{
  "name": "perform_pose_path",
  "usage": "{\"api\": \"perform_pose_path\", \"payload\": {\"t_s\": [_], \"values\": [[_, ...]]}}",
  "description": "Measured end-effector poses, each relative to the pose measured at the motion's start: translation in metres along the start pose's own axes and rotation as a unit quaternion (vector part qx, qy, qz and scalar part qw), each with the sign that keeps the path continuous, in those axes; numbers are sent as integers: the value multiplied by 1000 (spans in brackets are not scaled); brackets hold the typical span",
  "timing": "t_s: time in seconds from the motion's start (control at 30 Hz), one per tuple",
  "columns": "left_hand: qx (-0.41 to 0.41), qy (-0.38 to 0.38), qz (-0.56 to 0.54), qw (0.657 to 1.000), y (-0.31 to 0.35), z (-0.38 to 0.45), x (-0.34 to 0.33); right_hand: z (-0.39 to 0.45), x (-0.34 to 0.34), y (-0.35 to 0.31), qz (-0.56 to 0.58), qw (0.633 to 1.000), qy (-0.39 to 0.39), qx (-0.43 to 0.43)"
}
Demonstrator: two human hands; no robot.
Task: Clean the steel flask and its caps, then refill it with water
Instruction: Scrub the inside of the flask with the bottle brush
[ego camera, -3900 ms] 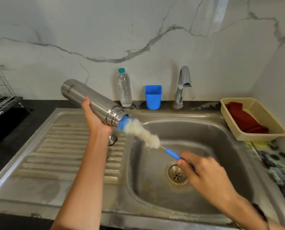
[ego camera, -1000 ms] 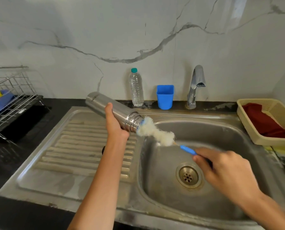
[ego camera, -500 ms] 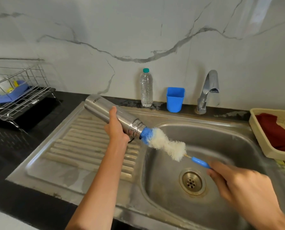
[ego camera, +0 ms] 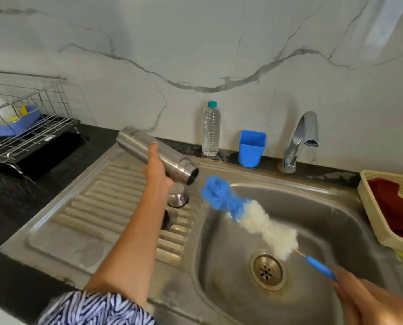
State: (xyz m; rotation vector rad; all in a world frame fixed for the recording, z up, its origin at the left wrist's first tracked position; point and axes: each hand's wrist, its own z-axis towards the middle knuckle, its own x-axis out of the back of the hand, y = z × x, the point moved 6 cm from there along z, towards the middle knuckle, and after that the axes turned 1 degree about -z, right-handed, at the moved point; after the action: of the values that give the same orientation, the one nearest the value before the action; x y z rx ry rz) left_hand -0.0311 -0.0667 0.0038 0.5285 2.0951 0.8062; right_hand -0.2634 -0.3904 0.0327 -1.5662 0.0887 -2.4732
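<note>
1. Nearest, at 7 o'clock, a striped blue-and-white sleeve (ego camera: pixel 95 309) covers the left arm, which reaches up toward the middle of the view.
2. At 5 o'clock the right hand (ego camera: pixel 374 303) has its fingers curled round the blue handle of the bottle brush (ego camera: pixel 249 212); the brush slants up toward 10 o'clock over the sink basin (ego camera: pixel 331 207), its white fluffy part nearer the handle and its blue tip at the far end.
3. The brush is wholly outside the flask, its blue tip just beside the flask's open mouth but apart from it.
4. The drain strainer (ego camera: pixel 267 269) sits on the basin floor at 4 o'clock, under the brush's white part.
5. On the ribbed drainboard (ego camera: pixel 97 207), near centre, a steel cap (ego camera: pixel 178 195) stands just below the flask's mouth; a dark round cap (ego camera: pixel 165 219) lies just nearer, partly hidden by the arm.
6. The left hand (ego camera: pixel 157 170) grips the steel flask (ego camera: pixel 153 153) around its body, above the drainboard, tilted with the mouth lower and pointing toward 4 o'clock.
7. Farther back, at 12 to 1 o'clock along the marble wall, stand a clear water bottle (ego camera: pixel 211 130) with a teal lid, a blue plastic cup (ego camera: pixel 252 147) and the tap (ego camera: pixel 301 139).
8. At 9 o'clock a wire dish rack (ego camera: pixel 26 127) holds blue items; at 3 o'clock a cream basket (ego camera: pixel 369 207) holds a red cloth (ego camera: pixel 395 202).
</note>
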Motion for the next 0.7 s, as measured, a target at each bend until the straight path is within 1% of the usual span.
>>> {"api": "perform_pose_path", "payload": {"t_s": [0.07,0.13,0.2,0.27,0.33,0.4,0.43,0.5,0.57,0.7], "values": [[-19,-4,-8,1000,14,10,4,-2,-5,8,6,1000,-20,-5],[-38,-7,27,999,16,10,4,0,-5,8,15,999,-29,-27],[-66,-22,57,996,14,8,1,5,-5,2,6,996,-47,-74],[-104,-49,57,992,15,9,-4,15,-3,-2,-7,992,-55,-114],[-143,-72,74,984,18,11,-11,22,-8,0,4,980,-80,-182],[-166,-85,110,976,18,15,-18,26,-15,1,48,970,-94,-220],[-174,-83,135,972,16,18,-21,28,-21,-1,91,961,-100,-241],[-183,-69,193,962,9,24,-25,27,-33,-3,180,932,-111,-294],[-184,-67,239,951,0,33,-28,27,-46,-7,228,918,-115,-303],[-183,-91,321,925,-16,56,-31,28,-63,-13,271,902,-121,-314]]}}
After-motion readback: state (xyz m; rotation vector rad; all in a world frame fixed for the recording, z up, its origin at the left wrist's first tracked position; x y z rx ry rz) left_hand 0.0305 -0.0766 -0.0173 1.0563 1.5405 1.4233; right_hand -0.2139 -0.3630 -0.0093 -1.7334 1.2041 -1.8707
